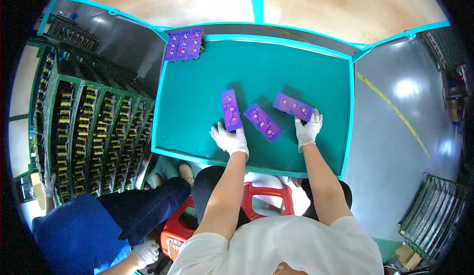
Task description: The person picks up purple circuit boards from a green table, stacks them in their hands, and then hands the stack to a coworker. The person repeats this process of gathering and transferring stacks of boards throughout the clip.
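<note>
Both my hands wear white gloves. My left hand (230,140) is at the near end of a purple rectangular panel (230,108) with several round metal fittings, its fingers closed on that end and partly hidden. With my right hand (309,128) I grip the right end of another purple panel (291,106), which slants down to the right. Between them a third purple panel (263,122) lies tilted on the green tabletop (197,92), touched by neither hand.
Three similar purple panels (183,44) stand side by side at the table's far left corner. Green racks (94,132) filled with parts stand to the left. A seated person in blue (84,235) is at my lower left, near a red stool (177,230). A wire rack (432,216) stands at right.
</note>
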Motion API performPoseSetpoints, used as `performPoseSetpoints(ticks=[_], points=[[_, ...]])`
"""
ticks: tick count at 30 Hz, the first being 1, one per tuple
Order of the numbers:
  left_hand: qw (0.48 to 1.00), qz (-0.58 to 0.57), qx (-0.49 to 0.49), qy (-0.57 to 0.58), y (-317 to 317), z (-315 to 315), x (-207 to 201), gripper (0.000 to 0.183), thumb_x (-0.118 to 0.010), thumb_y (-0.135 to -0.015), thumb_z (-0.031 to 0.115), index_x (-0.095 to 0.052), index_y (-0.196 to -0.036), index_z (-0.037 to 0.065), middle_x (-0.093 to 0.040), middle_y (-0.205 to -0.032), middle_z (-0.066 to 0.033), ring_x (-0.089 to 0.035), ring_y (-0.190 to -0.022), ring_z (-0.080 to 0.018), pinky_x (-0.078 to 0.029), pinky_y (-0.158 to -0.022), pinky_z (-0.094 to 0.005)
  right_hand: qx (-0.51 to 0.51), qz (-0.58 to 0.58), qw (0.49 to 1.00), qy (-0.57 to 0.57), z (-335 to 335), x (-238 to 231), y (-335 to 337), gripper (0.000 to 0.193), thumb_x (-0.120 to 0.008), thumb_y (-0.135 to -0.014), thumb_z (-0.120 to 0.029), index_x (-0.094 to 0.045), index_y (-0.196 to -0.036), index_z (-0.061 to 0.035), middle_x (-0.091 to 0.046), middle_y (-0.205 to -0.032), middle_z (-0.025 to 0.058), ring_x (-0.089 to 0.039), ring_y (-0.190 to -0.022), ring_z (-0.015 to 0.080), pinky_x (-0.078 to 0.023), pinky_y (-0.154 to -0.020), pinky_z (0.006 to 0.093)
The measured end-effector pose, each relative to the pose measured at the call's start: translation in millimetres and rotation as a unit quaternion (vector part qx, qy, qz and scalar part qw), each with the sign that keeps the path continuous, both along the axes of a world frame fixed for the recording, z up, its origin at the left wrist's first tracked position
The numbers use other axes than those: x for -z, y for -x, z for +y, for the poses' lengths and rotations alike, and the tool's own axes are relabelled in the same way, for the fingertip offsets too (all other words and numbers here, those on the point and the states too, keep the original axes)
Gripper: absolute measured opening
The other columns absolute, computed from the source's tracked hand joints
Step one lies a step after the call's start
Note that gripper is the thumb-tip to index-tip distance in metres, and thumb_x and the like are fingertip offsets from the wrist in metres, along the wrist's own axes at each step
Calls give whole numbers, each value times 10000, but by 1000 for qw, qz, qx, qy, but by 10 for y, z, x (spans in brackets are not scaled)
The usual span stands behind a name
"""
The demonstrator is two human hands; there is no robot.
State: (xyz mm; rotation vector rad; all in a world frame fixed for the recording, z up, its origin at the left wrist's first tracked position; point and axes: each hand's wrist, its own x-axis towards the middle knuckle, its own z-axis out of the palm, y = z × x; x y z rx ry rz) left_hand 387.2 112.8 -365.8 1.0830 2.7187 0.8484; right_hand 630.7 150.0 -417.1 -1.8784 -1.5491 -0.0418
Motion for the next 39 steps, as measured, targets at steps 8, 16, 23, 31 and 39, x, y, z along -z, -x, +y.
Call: performPoseSetpoints(ticks=[8,16,23,31,39], points=[[964,-41,254,-63,-441,-159,56,691,-717,-725,188,-391,-1309,16,-485,-1246,-190,-462,-1170,-357,-379,-987,-459,-3,-30,1000,7,29,-71,-41,486,-761,-638,-335,-592,-1017,-82,-573,-1130,131,-481,-1176,315,-304,-1056,498],[723,-645,212,-129,-310,587,159,869,-683,-818,245,-119,-1476,177,-311,-1417,-94,-379,-1241,-218,-387,-1011,-434,-59,29,998,-25,-44,-78,-57,518,-781,-642,-268,-559,-1072,-81,-555,-1152,159,-474,-1162,376,-340,-1011,523],[921,-86,365,-101,-907,5,219,917,-722,-681,166,-203,-1406,-50,-406,-1311,-281,-392,-1219,-431,-296,-1033,-486,80,105,990,-55,-764,192,273,549,-744,-741,-284,-507,-1153,-9,-552,-1161,175,-488,-1140,353,-279,-1063,489],[850,4,520,-89,-694,383,-647,746,-625,-637,56,-372,-1339,37,-333,-1380,-286,-333,-1269,-455,-241,-1070,-530,169,137,973,-78,-921,71,-39,535,-719,-767,-339,-501,-1141,-26,-553,-1119,141,-480,-1149,315,-263,-1066,501],[733,79,585,338,-729,856,-753,856,-597,-776,549,-332,-1367,-10,-668,-947,-198,-664,-883,-339,-521,-750,-451,65,71,995,-25,-1026,-54,145,625,-756,-688,-296,-497,-1180,-10,-506,-1184,174,-458,-1161,368,-299,-1044,506]])
